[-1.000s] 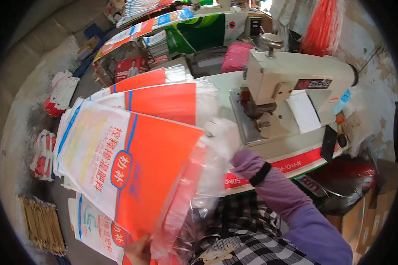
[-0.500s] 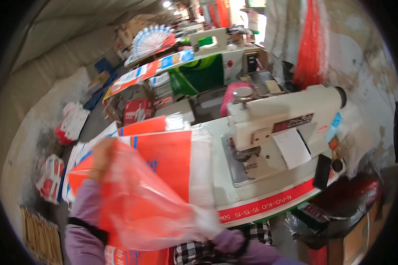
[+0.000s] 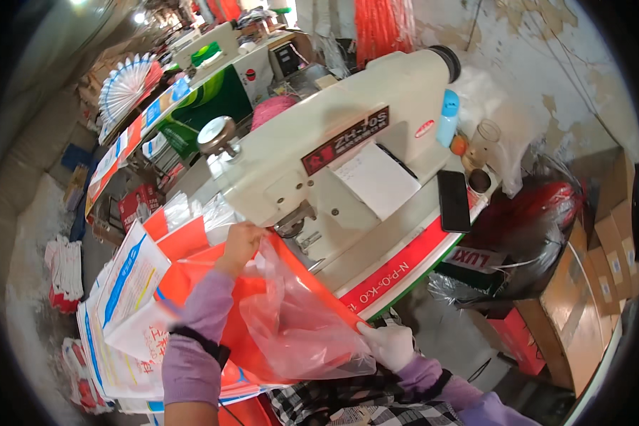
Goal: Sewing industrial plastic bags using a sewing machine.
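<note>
An orange plastic sack (image 3: pixel 206 273) with a clear liner (image 3: pixel 284 312) is stretched between my two hands. My left hand (image 3: pixel 241 245) is closed on its upper edge, right beside the needle area of a cream sewing machine (image 3: pixel 277 170). In a white glove, my right hand (image 3: pixel 389 345) pinches the edge at the near corner, close to the table's front. The sack's edge runs taut from one hand to the other along the machine bed. Left of my forearm lie more white and orange printed sacks (image 3: pixel 124 273), in a loose pile.
A notepad (image 3: pixel 380 181) leans against the machine. A black phone (image 3: pixel 453 201), a light-blue bottle (image 3: pixel 448 117) and a glass jar (image 3: pixel 488 130) stand to the right. Cardboard boxes (image 3: pixel 568 305) fill the right side. Another sewing table with a green cloth (image 3: pixel 213 106) is beyond.
My left hand has carried the sack edge right, up to the machine's needle area. My right hand has moved slightly right and up, and the sack is now stretched. The view has turned right.
</note>
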